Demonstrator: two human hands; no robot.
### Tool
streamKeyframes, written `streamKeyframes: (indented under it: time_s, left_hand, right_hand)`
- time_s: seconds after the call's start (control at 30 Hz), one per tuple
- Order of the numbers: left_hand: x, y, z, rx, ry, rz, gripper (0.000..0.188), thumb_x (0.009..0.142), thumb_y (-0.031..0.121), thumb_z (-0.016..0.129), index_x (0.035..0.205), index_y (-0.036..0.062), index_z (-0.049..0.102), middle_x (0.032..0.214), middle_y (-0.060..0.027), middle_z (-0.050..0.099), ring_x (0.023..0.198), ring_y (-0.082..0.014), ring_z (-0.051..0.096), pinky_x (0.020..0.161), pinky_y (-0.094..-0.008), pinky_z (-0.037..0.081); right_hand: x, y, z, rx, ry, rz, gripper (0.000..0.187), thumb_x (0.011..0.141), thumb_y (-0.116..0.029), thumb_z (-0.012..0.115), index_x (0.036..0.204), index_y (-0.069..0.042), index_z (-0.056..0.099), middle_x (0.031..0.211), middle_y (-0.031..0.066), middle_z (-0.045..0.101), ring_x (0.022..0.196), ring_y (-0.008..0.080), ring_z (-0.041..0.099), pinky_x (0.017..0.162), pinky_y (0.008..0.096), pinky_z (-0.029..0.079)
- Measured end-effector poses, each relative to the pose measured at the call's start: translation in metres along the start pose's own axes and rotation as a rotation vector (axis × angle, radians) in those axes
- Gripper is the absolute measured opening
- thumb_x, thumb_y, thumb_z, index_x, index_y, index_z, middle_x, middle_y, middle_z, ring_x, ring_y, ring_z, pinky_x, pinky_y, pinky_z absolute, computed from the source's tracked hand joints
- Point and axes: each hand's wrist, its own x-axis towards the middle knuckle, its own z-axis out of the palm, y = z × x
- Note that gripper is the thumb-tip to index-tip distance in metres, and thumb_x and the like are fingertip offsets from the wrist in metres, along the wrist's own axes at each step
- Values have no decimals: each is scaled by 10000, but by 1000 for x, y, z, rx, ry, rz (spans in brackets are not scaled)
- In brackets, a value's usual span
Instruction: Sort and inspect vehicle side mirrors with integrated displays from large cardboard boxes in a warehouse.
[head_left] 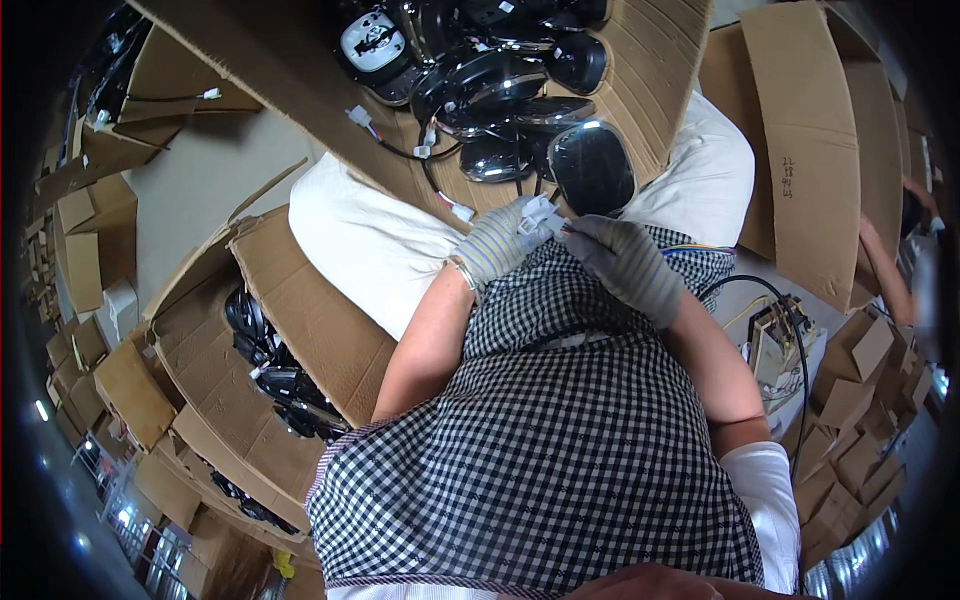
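Observation:
In front of my body, my left hand (497, 240), in a grey striped glove, closes on a white plastic wire connector (538, 215). Close against it, my right hand (628, 262), gloved the same way, has its fingers pinched together. A small dark bit with some colour shows at those fingertips, too small to name. Just beyond both hands, a cardboard box (655, 60) between my legs holds several black vehicle mirrors; a mirror (592, 167) with dark glass lies nearest. A loose white connector (462, 213) on a cable lies beside my left hand.
An open carton (300, 310) with black mirrors inside stands at my left. At my right are a small device with exposed parts (785, 340), a black cable (803, 400) and a tall carton (815, 150). Another person's arm (885, 270) shows at the right edge.

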Motion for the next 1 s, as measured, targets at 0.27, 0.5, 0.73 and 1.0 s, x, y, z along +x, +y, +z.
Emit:
streamKeyframes:
  time_s: [0.27, 0.5, 0.73, 1.0]
  left_hand:
    - [2, 4, -3, -8, -251, -135, 421, 836, 300, 570, 1176, 64, 499, 997, -181, 625, 936, -352, 598, 786, -386, 462]
    - [6, 6, 3, 200, -428, -208, 473, 799, 307, 586, 1177, 40, 488, 953, -212, 627, 859, -379, 597, 743, -404, 467]
    - [9, -9, 27, 94, -419, -124, 360, 842, 269, 462, 1113, 62, 578, 1058, -201, 615, 1016, -346, 571, 882, -385, 437]
    - [5, -18, 43, 139, -538, -35, 308, 815, 212, 526, 1089, 99, 611, 1121, -153, 608, 1078, -308, 557, 923, -360, 430]
  right_hand:
    - [23, -29, 3, -1258, -305, -86, 206, 854, -209, 504, 961, -77, 621, 727, 73, 639, 744, 252, 654, 573, 361, 483]
    - [57, -40, -2, -1379, -799, -119, 203, 815, -166, 519, 898, -77, 681, 836, 72, 683, 766, 242, 669, 584, 366, 505]
    - [56, -37, 9, -1364, -892, -229, 182, 816, -159, 502, 829, -127, 681, 755, 63, 668, 742, 247, 667, 559, 378, 498]
    - [51, -15, 11, -1291, -959, -214, 182, 830, -163, 491, 837, -110, 665, 760, 81, 665, 740, 268, 669, 558, 399, 501]
